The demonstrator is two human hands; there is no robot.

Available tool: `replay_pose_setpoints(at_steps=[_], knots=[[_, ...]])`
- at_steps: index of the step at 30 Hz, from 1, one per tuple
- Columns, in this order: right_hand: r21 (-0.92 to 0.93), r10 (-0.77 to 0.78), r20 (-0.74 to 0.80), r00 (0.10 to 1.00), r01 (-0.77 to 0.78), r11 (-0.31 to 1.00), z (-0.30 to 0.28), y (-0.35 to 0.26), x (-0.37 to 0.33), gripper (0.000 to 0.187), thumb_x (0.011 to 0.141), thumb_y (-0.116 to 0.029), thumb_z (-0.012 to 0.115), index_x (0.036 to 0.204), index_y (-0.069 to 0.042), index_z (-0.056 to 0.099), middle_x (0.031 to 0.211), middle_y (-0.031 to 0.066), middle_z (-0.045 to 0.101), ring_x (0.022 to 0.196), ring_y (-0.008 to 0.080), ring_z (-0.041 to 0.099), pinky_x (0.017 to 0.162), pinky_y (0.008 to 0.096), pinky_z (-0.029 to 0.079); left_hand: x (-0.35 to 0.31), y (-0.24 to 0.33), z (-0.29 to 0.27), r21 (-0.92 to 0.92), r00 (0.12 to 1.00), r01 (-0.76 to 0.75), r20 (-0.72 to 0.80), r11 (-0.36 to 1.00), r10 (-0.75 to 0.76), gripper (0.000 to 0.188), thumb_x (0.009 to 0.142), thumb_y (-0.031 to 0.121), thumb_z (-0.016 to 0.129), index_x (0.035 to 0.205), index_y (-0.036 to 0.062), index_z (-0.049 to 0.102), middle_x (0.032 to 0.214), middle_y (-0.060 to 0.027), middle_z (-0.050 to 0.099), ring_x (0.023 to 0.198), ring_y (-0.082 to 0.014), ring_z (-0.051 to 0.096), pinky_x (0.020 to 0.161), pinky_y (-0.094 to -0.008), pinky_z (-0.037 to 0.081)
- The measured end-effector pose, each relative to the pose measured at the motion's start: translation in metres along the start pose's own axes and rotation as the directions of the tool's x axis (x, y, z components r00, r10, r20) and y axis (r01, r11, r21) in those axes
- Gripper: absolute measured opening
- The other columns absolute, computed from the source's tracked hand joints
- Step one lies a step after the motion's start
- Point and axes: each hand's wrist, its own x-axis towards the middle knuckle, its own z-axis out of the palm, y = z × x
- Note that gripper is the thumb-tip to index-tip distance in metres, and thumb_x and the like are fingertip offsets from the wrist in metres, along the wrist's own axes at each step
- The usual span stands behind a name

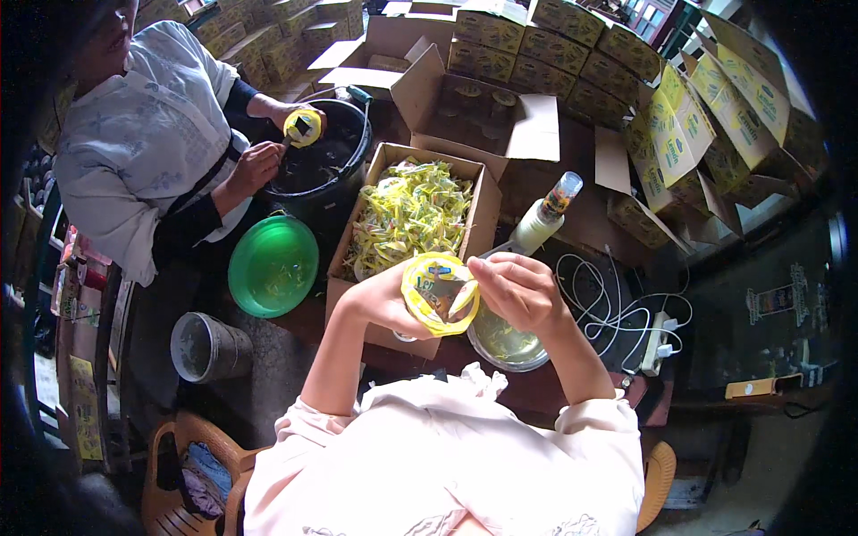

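My left hand [380, 300] is wrapped round a plastic cup [431, 302] with a yellow rim and a printed film lid, its top tilted toward me. At the cup's right edge, my right hand [520, 288] has thumb and fingers pinched together on a pale yellow film strip [463, 300] that lies against the lid. Whether anything else is in those fingers is hidden. Just beyond the cup stands an open cardboard box [490, 211] full of yellow and white film scraps [413, 210]. A clear round container [511, 350] with yellowish scraps sits below my right hand.
At left, a co-worker [152, 134] works on another yellow cup [304, 128] over a black bucket [350, 165]. A green basin [273, 266] and grey bucket [212, 347] stand nearby. White cables [608, 313], a power strip [659, 342] and stacked yellow cartons [559, 54] lie around.
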Motion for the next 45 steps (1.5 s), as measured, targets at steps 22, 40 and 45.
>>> replay_pose_setpoints(at_steps=[22, 40, 45], knots=[[-0.169, 0.120, -0.047, 0.992, -0.126, 0.978, -0.004, 0.009, 0.009, 0.049, 0.068, 0.001, 0.062, 0.115, 0.004, 0.050, 0.067, 0.0013, 0.058, 0.060, 0.0125, 0.056, 0.060, 0.0274, 0.050, 0.013, -0.014, 0.016, 0.587, 0.799, -0.240, -0.332, 0.773, 0.501, 0.068, 0.055, 0.012, 0.073, 0.115, -0.0007, 0.042, 0.102, -0.0121, 0.054, 0.102, -0.0229, 0.051, 0.090, -0.0336, 0.038], [-0.184, 0.014, -0.092, 0.996, -0.031, 0.982, -0.004, 0.003, 0.004, 0.048, 0.067, 0.005, 0.065, 0.112, 0.008, 0.048, 0.069, 0.0051, 0.060, 0.057, 0.0150, 0.057, 0.056, 0.0282, 0.051, 0.011, 0.000, 0.025, 0.736, 0.850, -0.142, -0.252, 0.662, 0.463, 0.067, 0.055, 0.016, 0.078, 0.111, -0.0016, 0.047, 0.101, -0.0137, 0.058, 0.090, -0.0248, 0.059, 0.081, -0.0328, 0.046], [-0.161, -0.017, -0.125, 0.992, -0.003, 0.987, -0.004, 0.003, 0.001, 0.047, 0.067, 0.004, 0.065, 0.111, 0.009, 0.048, 0.070, 0.0071, 0.061, 0.059, 0.0147, 0.059, 0.056, 0.0279, 0.052, 0.009, 0.002, 0.021, 0.642, 0.895, -0.189, -0.199, 0.743, 0.400, 0.059, 0.056, 0.015, 0.077, 0.107, -0.0017, 0.051, 0.098, -0.0117, 0.059, 0.087, -0.0195, 0.058, 0.081, -0.0303, 0.045]])
